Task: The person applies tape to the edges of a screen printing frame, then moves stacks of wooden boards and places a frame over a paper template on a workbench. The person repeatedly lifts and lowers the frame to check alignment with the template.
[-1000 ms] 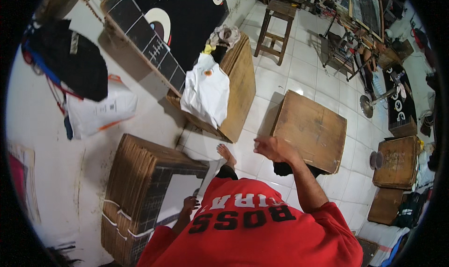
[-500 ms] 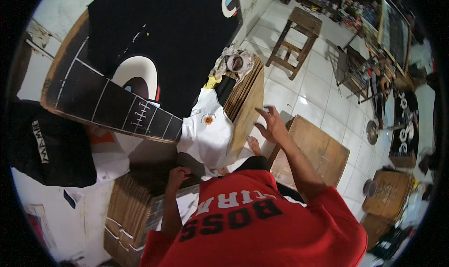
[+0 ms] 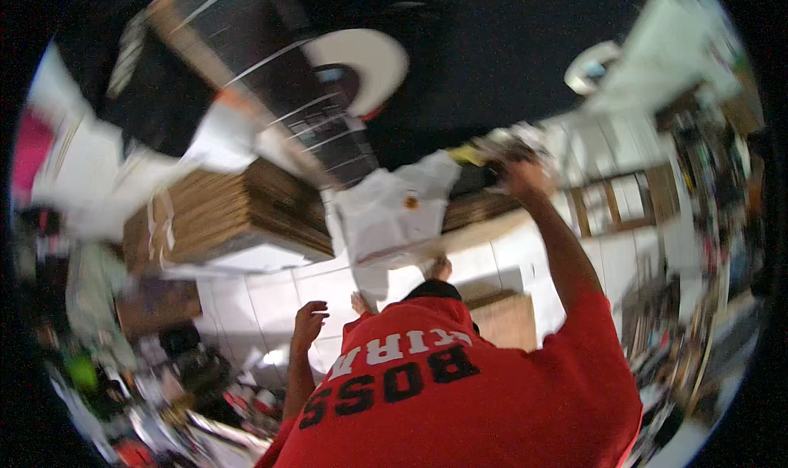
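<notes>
My right hand (image 3: 525, 177) is stretched forward, up against a crumpled pale bundle (image 3: 519, 142) on top of the stacked boards (image 3: 484, 210). Blur smears its fingers, so whether they grip anything is unclear. Beside that bundle lies a bit of yellow cloth (image 3: 465, 154). Left of it a white garment (image 3: 386, 226) with a small orange print drapes over the stack's edge. My left hand (image 3: 309, 320) hangs low above the floor, fingers loosely bent and apart, holding nothing visible.
A large black panel (image 3: 492, 58) with painted eyes leans behind the stack. Tied brown sheets (image 3: 205, 214) are piled at the left. A wooden stool (image 3: 624, 201) stands at the right, and a wooden box (image 3: 505, 320) is near my right side. My bare feet are on white tiles (image 3: 316, 287).
The view has swung round, blurring the scene. My right hand has reached forward from beside the board stack to the crumpled bundle. My left hand is now over the floor.
</notes>
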Demonstrator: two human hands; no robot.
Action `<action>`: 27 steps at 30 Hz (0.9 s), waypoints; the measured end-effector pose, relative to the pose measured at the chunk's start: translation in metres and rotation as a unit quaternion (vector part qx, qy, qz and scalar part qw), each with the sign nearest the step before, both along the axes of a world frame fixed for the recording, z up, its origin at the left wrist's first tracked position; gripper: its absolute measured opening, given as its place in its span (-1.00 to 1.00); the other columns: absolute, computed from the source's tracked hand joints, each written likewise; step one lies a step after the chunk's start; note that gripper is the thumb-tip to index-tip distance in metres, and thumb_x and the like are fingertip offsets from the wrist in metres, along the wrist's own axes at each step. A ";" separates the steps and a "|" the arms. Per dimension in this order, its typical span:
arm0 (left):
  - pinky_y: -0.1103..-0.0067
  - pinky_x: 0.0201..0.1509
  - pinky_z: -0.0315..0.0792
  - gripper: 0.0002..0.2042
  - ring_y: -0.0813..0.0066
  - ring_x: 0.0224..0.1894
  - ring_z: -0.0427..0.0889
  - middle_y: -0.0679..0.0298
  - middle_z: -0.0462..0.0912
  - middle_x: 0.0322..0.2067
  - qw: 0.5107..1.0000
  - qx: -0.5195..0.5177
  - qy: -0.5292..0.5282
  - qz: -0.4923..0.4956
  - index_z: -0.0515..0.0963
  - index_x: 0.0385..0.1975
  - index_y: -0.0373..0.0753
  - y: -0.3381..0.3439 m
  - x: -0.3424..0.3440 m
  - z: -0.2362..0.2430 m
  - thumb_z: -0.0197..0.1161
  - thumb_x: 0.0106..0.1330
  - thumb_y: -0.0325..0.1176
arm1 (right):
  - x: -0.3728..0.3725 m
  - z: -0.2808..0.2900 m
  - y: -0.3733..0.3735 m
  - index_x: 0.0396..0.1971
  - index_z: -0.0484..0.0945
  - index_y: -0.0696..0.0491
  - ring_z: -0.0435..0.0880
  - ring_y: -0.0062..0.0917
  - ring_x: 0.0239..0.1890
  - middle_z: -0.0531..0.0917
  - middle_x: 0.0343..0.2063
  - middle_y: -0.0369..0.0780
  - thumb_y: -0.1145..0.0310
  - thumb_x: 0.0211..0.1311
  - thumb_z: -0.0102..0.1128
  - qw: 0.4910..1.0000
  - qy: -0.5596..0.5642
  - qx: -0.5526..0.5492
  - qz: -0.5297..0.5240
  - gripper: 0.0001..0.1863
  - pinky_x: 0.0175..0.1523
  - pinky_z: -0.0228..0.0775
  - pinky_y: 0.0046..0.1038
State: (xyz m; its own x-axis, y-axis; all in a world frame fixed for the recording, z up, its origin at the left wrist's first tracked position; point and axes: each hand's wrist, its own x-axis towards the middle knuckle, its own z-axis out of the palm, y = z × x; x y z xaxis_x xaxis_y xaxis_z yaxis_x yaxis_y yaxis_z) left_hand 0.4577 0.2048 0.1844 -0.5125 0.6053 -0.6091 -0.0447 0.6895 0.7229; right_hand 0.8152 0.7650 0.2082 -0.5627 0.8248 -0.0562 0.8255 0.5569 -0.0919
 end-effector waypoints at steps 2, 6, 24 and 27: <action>0.47 -0.14 0.61 -0.61 0.32 -0.12 0.73 0.12 0.70 -0.06 0.999 -0.014 0.001 0.051 0.55 0.08 -0.30 -0.020 0.016 -0.010 0.11 0.21 -0.55 | 0.008 0.021 -0.001 0.03 0.66 -0.11 0.67 -0.12 -0.16 0.71 -0.21 -0.05 0.14 0.27 0.24 0.996 0.012 -0.092 0.004 -0.64 -0.05 0.48 -0.06; 0.40 -0.01 0.61 -0.62 0.32 -0.09 0.73 0.06 0.72 -0.07 0.993 0.048 0.093 0.057 0.59 0.06 -0.28 -0.060 0.034 -0.011 0.15 0.20 -0.53 | 0.005 0.078 -0.032 -0.16 0.66 0.11 0.69 -0.26 -0.38 0.73 -0.41 -0.14 0.55 0.09 0.28 0.973 0.220 0.032 0.065 -0.73 -0.18 0.52 -0.32; 0.30 0.27 0.42 -0.60 0.12 0.18 0.54 0.13 0.60 0.11 0.854 0.239 0.384 0.259 0.63 0.03 -0.21 -0.322 -0.042 0.179 0.46 0.23 -0.20 | -0.409 0.166 -0.668 -0.11 0.56 0.19 0.68 -0.67 -0.19 0.70 -0.23 -0.24 0.67 0.26 0.23 0.601 0.170 -0.621 0.473 -0.78 -0.10 0.55 -0.59; 0.34 0.20 0.47 -0.78 0.20 0.14 0.60 0.13 0.66 0.05 0.820 0.260 0.348 0.372 0.70 -0.14 -0.20 -0.383 -0.056 0.171 0.44 0.26 -0.32 | -0.466 0.165 -0.740 -0.10 0.57 0.21 0.74 -0.59 -0.21 0.75 -0.27 -0.15 0.59 0.25 0.26 0.579 0.119 -0.595 0.544 -0.78 -0.13 0.61 -0.51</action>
